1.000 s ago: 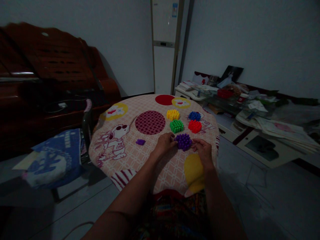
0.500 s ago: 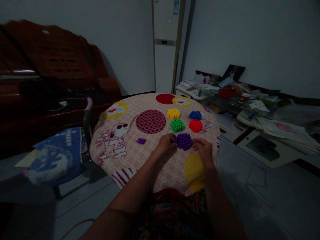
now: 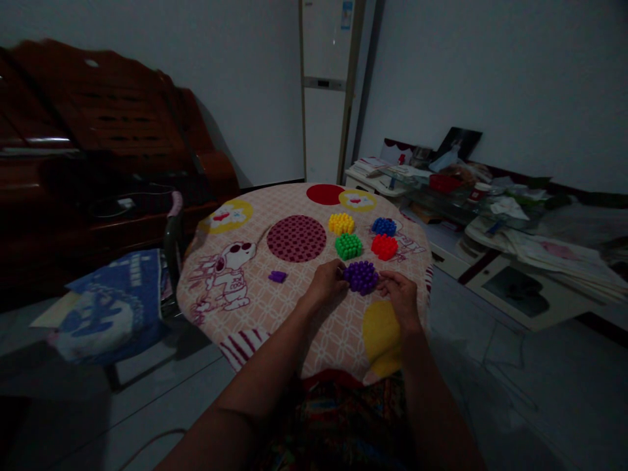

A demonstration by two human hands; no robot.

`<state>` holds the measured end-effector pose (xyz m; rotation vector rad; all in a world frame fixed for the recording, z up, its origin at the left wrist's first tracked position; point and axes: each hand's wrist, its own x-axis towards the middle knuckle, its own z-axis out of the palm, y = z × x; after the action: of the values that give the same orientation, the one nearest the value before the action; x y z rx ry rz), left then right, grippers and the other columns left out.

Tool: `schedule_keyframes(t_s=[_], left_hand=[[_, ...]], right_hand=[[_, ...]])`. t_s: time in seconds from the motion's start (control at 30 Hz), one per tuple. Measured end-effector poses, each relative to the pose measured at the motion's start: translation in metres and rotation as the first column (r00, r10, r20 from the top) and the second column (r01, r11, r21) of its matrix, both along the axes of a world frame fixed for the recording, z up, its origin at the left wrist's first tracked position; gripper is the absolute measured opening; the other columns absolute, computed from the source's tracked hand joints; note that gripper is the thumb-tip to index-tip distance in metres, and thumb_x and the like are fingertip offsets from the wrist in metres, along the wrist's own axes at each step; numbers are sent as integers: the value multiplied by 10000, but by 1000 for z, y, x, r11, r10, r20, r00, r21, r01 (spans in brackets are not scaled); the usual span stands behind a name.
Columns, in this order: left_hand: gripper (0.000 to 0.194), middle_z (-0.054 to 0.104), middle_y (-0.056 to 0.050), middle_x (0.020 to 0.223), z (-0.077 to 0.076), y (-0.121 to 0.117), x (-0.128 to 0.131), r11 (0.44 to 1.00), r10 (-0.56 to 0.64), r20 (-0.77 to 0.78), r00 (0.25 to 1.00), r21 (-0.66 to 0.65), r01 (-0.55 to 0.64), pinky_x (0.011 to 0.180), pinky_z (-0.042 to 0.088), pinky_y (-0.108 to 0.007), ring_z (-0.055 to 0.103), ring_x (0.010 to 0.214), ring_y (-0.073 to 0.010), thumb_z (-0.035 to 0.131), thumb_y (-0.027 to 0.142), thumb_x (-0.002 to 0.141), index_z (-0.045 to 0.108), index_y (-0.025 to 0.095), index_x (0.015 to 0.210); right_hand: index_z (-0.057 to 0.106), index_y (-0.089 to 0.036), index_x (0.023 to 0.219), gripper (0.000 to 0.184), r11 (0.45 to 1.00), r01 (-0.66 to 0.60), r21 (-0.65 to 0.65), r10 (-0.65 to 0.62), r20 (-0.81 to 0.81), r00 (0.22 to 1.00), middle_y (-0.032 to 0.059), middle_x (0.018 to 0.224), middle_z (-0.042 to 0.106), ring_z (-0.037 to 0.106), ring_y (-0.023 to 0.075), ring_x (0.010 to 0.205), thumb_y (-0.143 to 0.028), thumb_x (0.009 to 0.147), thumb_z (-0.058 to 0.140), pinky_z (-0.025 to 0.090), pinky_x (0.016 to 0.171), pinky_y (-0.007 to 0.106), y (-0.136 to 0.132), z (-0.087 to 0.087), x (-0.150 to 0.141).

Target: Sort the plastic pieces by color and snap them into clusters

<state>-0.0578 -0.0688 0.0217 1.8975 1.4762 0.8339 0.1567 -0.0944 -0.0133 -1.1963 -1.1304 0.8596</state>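
Note:
A cluster of purple knobbed pieces (image 3: 362,277) sits on the patterned tablecloth (image 3: 279,327), between my two hands. My left hand (image 3: 330,281) is closed at the cluster's left side, its fingertips against the pieces. From the right, my right hand (image 3: 400,292) touches the edge with thumb and fingers pinched together. Beyond them stand similar clusters: green (image 3: 348,246), red (image 3: 384,247), yellow (image 3: 341,224) and blue (image 3: 384,227). A small purple piece or pair (image 3: 277,277) lies apart to the left.
A chair with a blue cloth bag (image 3: 115,307) stands left of the table, near a wooden bench (image 3: 118,118). On the right is a low cabinet (image 3: 515,288) loaded with papers and bags. A tall white air conditioner (image 3: 324,131) is at the back.

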Motion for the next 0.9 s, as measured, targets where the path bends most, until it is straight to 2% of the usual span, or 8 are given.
schedule_keyframes(t_s=[0.1, 0.2, 0.3, 0.43, 0.57, 0.67, 0.73, 0.9], left_hand=[[365, 710, -28, 822, -2, -1, -4, 1000, 7, 12, 1000, -4, -7, 693, 489, -255, 652, 752, -156, 745, 112, 667, 677, 145, 1024], [325, 711, -38, 853, 2, -1, -22, 994, 77, -45, 996, 79, -74, 696, 493, -255, 653, 759, -155, 695, 113, 714, 678, 154, 1036], [281, 715, -57, 906, 16, 0, -56, 974, 183, -145, 972, 159, -159, 724, 498, -267, 654, 769, -162, 675, 117, 740, 683, 154, 1018], [167, 720, -77, 940, 39, -3, -112, 924, 360, -278, 891, 239, -299, 804, 483, -324, 650, 839, -206, 686, 182, 793, 689, 162, 958], [164, 705, -73, 859, 41, -7, -144, 929, 368, -411, 834, 134, -344, 744, 454, -336, 629, 789, -224, 716, 312, 802, 687, 184, 902], [221, 687, -68, 800, 30, -7, -147, 943, 296, -520, 801, 28, -330, 678, 432, -308, 604, 732, -210, 727, 406, 777, 682, 192, 810], [204, 689, -65, 798, 22, -7, -144, 950, 269, -550, 791, 19, -311, 663, 426, -287, 607, 739, -207, 742, 382, 739, 684, 194, 790], [115, 732, -51, 865, 23, -8, -123, 983, 183, -464, 867, 80, -165, 721, 447, -267, 652, 822, -204, 682, 234, 742, 703, 207, 851]], right_hand=[[739, -154, 909, 291, 1000, -1, -1, 1, 3, 1000, 12, 658, 680, 572, 133, 556, -256, 688, 581, 438, 553, 265, 0, 0, 0], [738, -151, 902, 292, 1000, -3, -4, 3, 7, 1000, 20, 678, 691, 572, 132, 552, -264, 680, 585, 437, 548, 266, 0, 0, 1], [735, -151, 890, 284, 1000, -11, -4, 11, 7, 1000, 23, 685, 694, 573, 132, 556, -272, 683, 583, 436, 545, 265, 0, 0, 1], [732, -157, 894, 278, 1000, -4, -5, 4, 7, 1000, 19, 670, 690, 570, 132, 557, -270, 685, 589, 437, 548, 265, 0, -1, 1], [731, -159, 902, 277, 1000, -6, -7, 6, 12, 1000, 17, 659, 688, 579, 138, 562, -265, 687, 592, 443, 556, 271, 1, -2, 2], [735, -159, 909, 287, 1000, -3, -10, 4, 29, 1000, 20, 666, 691, 584, 142, 570, -257, 689, 579, 447, 562, 275, 2, -3, 2], [738, -160, 914, 293, 1000, -7, -7, 7, 36, 999, 22, 679, 697, 585, 141, 576, -252, 688, 576, 449, 565, 274, 2, -4, 3], [739, -160, 914, 296, 1000, -8, -7, 9, 16, 1000, 18, 675, 695, 583, 136, 571, -251, 688, 572, 446, 559, 267, 2, -4, 2]])
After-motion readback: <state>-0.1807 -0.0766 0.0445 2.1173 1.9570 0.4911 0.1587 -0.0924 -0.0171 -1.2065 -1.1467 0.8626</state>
